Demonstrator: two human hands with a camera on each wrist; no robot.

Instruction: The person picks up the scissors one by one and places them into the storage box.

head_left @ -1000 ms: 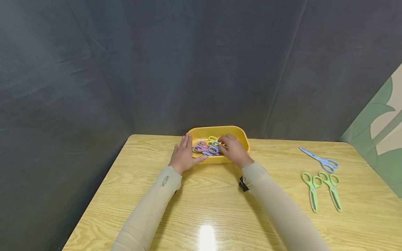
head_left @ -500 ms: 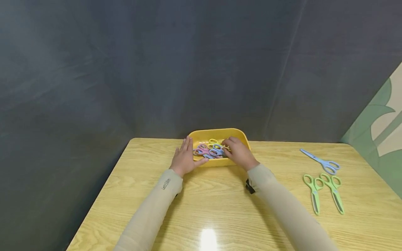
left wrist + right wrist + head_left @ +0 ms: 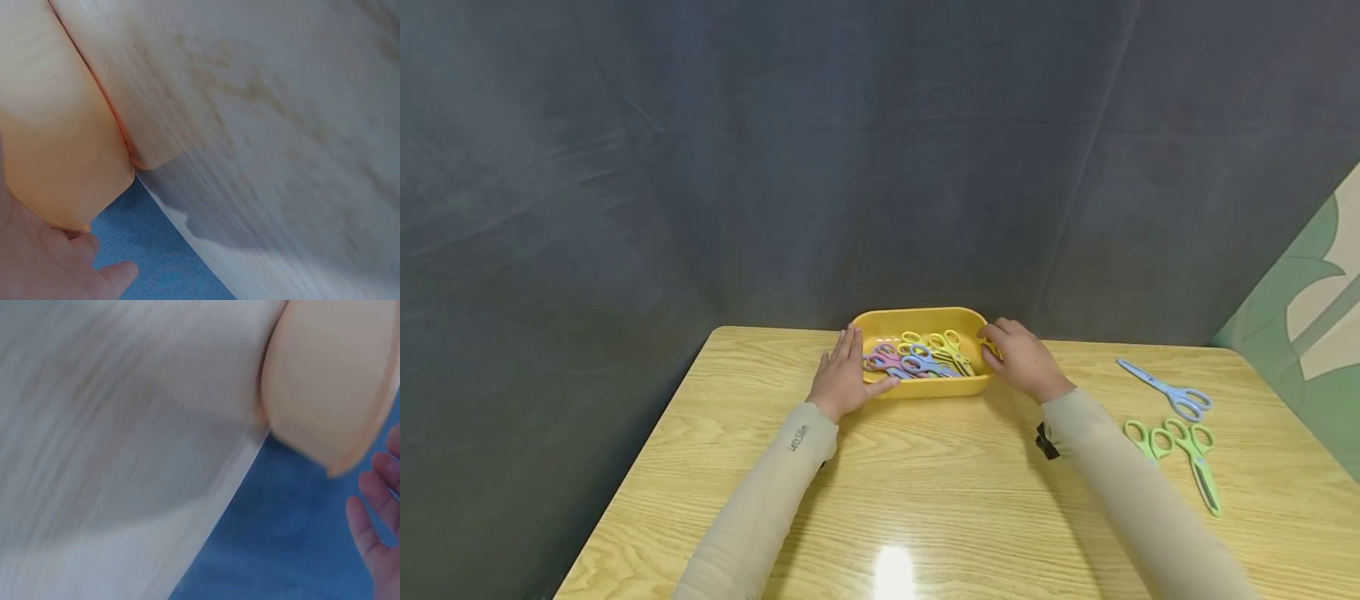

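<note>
The left hand (image 3: 842, 379) lies flat against the left end of the yellow tray (image 3: 925, 387), fingers straight and thumb along the near wall. The right hand (image 3: 1022, 360) sits at the tray's right end with fingers relaxed, touching the rim and gripping nothing. The tray stands at the far edge of the wooden table (image 3: 925, 492), against the dark backdrop, and holds a jumble of small plastic-handled scissors (image 3: 917, 357) in pink, blue, yellow and green. Only the head view shows this load. The left wrist view shows the tray's smooth rounded corner (image 3: 56, 156) beside the fingertips (image 3: 115, 275); the right wrist view, blurred, shows the other corner (image 3: 325, 381) with fingers (image 3: 369, 531) just clear of it. Well to the right lie blue scissors (image 3: 1168, 387) and two green scissors (image 3: 1183, 450).
</note>
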